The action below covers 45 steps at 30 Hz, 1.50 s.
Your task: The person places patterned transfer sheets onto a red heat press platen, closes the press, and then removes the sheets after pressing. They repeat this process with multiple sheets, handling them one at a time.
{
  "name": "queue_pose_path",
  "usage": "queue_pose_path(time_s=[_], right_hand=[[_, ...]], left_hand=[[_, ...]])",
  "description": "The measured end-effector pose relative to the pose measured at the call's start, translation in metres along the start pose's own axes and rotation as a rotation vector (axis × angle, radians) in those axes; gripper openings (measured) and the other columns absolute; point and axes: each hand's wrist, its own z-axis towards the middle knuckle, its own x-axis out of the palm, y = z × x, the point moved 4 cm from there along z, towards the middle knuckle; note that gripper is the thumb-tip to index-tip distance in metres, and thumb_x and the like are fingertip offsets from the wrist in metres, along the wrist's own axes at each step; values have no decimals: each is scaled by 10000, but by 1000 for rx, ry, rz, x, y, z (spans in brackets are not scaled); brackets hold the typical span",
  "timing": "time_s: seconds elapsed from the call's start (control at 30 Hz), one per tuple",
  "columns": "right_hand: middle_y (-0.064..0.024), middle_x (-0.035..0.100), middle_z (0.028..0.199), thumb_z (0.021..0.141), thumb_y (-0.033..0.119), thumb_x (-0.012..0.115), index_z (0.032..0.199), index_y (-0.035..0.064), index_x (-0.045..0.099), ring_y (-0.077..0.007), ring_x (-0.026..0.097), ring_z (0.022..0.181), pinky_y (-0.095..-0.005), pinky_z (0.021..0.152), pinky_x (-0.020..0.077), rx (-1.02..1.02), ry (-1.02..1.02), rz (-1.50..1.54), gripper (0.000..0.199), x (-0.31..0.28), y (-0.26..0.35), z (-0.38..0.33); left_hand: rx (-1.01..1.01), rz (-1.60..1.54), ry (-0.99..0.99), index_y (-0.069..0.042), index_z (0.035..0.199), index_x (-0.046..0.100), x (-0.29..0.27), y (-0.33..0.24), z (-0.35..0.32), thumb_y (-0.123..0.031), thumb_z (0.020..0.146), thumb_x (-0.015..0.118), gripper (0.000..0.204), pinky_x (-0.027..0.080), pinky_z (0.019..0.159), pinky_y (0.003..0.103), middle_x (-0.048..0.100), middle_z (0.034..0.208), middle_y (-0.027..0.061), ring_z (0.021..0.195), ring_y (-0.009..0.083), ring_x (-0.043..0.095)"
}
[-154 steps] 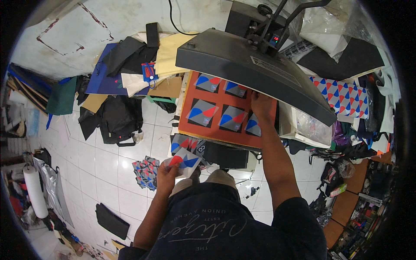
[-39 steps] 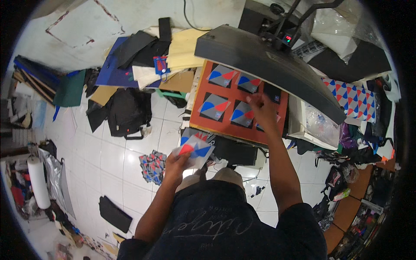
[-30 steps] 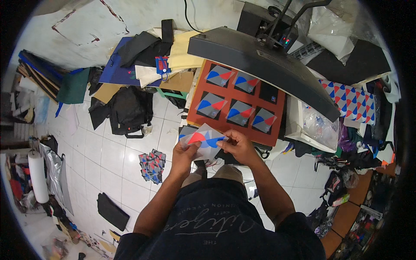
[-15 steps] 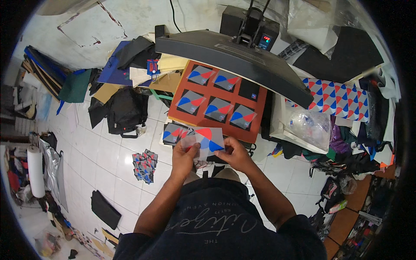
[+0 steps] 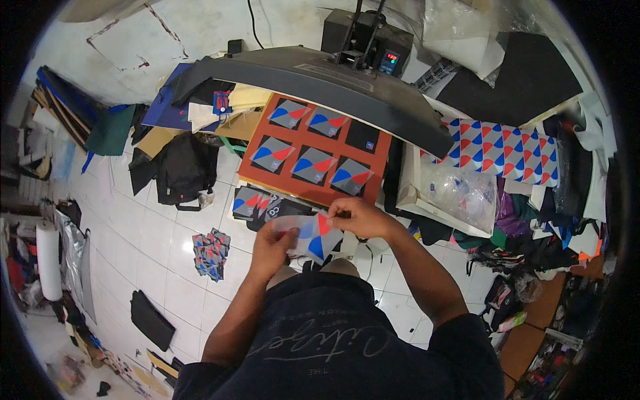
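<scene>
My left hand [image 5: 275,241] holds a small stack of printed sheets [image 5: 313,235] with grey, red and blue shapes. My right hand [image 5: 357,217] pinches the top sheet of that stack at its upper right corner. Both hands are in front of my chest, just below the orange-red platen [image 5: 263,127] of a heat press. Several grey patches with red and blue shapes [image 5: 313,164] lie in rows on the platen. The dark upper plate [image 5: 313,77] of the press hangs raised over its far side.
More printed patches [image 5: 252,202] lie on the low edge below the platen, and a small pile [image 5: 210,252] on the white tiled floor. A black bag [image 5: 179,170] and fabric scraps sit left. A patterned cloth [image 5: 507,148] and plastic bag [image 5: 460,193] lie right.
My right hand has come off the platen and joined my left hand on the stack of sheets. The stack has risen nearer my chest and the view has tilted.
</scene>
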Motion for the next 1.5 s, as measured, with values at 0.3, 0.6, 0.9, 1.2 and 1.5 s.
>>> queue_pose_path(time_s=[0.3,0.6,0.9,1.2,1.5], right_hand=[[-13,594,718,827,159,674,884,47,630,-103,549,578,-226,515,445,16,-851,430,134,-139,-99,64],[-101,676,894,828,446,657,1138,52,605,-308,642,797,-418,736,515,-246,-1340,-982,504,-165,-154,95],[-154,676,996,787,492,674,996,98,697,-374,637,931,-463,851,495,-155,-1214,-981,447,-136,-77,67],[-115,674,896,803,509,651,1015,82,649,-337,653,856,-431,761,510,143,-1014,-915,476,-128,-114,78],[-115,667,917,799,509,644,1069,103,620,-338,648,892,-447,774,509,79,-1011,-955,488,-129,-110,73]], left_hand=[[-99,-203,-288,14,1087,607,-50,33,-27,-57,872,644,230,538,716,284,666,948,94,819,157,641],[-110,-256,-335,30,1143,567,-57,50,-35,-69,876,641,295,559,668,298,656,908,118,718,168,644],[-164,-186,-249,21,1109,586,-54,42,-12,-45,871,627,250,553,685,314,659,936,114,775,188,650],[-121,-180,-230,28,1086,593,-64,42,-9,-42,883,629,217,560,677,292,664,897,107,740,165,651],[-143,-122,-201,44,1146,565,-71,49,-13,-81,878,641,306,554,690,308,662,934,133,773,197,660]])
